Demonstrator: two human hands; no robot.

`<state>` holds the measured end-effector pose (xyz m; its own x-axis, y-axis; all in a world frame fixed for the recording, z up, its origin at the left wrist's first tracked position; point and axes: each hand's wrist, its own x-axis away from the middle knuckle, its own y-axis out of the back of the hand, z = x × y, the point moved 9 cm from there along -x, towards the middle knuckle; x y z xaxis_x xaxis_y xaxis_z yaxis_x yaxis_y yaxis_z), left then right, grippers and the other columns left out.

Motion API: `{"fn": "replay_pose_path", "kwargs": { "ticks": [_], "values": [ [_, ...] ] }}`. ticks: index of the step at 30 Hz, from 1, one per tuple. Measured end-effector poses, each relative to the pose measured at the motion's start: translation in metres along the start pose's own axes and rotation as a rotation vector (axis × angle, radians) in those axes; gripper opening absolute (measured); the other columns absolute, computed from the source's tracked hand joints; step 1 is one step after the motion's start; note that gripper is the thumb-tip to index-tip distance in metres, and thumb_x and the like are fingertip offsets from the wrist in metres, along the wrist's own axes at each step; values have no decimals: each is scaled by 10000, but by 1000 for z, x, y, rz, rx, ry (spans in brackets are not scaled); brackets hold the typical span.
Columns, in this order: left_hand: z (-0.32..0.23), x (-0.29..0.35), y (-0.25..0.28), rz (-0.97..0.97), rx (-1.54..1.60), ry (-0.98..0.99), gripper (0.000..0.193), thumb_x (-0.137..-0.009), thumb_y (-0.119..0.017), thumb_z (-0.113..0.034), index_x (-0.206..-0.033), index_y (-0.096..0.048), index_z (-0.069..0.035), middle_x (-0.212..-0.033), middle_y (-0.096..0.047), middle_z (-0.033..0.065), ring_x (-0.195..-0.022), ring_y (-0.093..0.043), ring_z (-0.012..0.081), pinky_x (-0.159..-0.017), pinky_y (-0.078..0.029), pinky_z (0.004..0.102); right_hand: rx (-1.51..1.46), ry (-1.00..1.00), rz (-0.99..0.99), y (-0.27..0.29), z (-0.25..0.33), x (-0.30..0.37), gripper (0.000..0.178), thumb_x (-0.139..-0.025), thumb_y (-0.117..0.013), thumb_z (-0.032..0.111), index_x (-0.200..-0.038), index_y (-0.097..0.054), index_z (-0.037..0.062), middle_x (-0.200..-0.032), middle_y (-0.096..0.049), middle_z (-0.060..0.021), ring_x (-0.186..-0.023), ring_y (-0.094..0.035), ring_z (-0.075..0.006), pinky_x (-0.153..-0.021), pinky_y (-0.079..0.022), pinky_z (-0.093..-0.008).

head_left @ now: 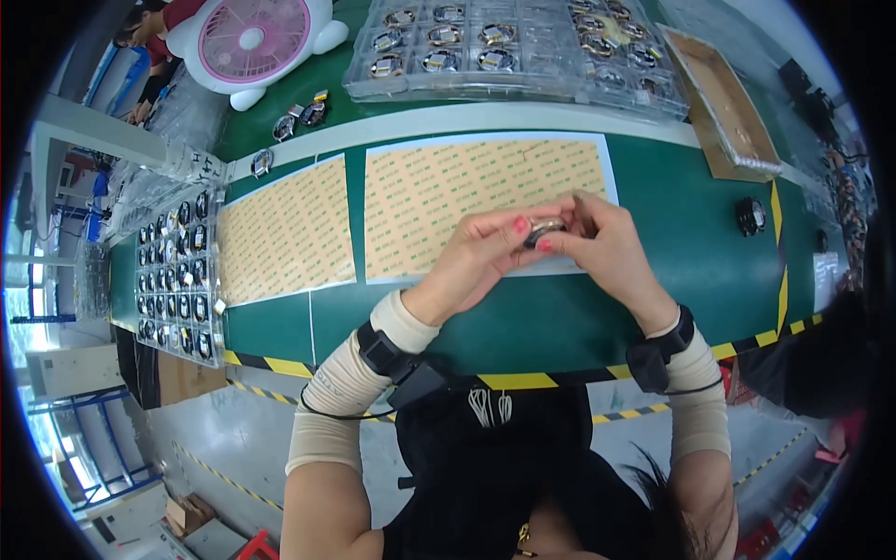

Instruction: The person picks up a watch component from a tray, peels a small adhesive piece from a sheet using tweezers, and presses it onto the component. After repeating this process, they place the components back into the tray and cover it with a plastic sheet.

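Observation:
Between my two hands, above the right-hand tan sheet, is a small round part [544, 231] with a shiny metal rim and dark body. My left hand [478, 250] grips it from the left, thumb on top. My right hand [605, 240] has thumb and curled fingers closed on its right side. Fingers hide much of the part, so its exact kind is unclear. Below lies a large tan sheet [420, 196] with green print and a white border. A second tan sheet [289, 233] of the same sort lies to its left.
Clear plastic trays [448, 91] of similar round parts stand at the back; another tray [177, 280] is at the left. Nearby are a pink-and-white fan [252, 39], a cardboard box [723, 103] and loose round parts [749, 217]. Yellow-black tape [518, 381] edges the green table. A person [154, 33] is at far left.

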<state>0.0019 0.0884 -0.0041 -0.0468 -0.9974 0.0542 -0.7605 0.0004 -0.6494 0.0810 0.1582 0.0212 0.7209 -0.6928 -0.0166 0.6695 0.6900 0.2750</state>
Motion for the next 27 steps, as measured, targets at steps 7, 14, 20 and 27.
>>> {"fn": "replay_pose_path", "kwargs": {
  "ticks": [7, 14, 20, 27],
  "values": [
    [8, 7, -4, 25, -217, -36, 344, -919, -431, -169, -1188, -479, 39, -1192, -500, 141, -1103, -481, 212, -931, -398, 330, 139, 130, 8, -5, 6, 8, 153, -707, -646, -47, -812, -553, 15, -670, -506, 12, -567, -409, -21, -495, -338, -177],
    [3, 5, -1, 28, -306, -64, 339, -928, -407, -168, -1190, -473, 37, -1208, -488, 144, -1120, -464, 229, -959, -377, 366, 126, 151, -86, -7, -2, 9, 174, -697, -635, -65, -830, -553, 12, -728, -548, -11, -628, -489, -42, -551, -394, -178],
    [-12, -11, 22, -145, 41, -134, 417, -933, -391, -202, -1290, -335, 7, -1264, -426, 159, -1159, -428, 260, -988, -348, 382, 265, 307, -164, 8, 29, -47, 215, -709, -644, -7, -895, -543, 28, -728, -546, -2, -606, -456, -45, -530, -384, -202],
    [-8, -13, 25, -134, 123, -75, 459, -939, -356, -150, -1343, -205, 8, -1300, -360, 210, -1222, -354, 295, -1011, -319, 391, 692, 201, -424, 92, 29, -165, 224, -716, -657, 224, -869, -588, 76, -696, -576, -60, -632, -531, -214, -571, -418, -324]
  ]
}}
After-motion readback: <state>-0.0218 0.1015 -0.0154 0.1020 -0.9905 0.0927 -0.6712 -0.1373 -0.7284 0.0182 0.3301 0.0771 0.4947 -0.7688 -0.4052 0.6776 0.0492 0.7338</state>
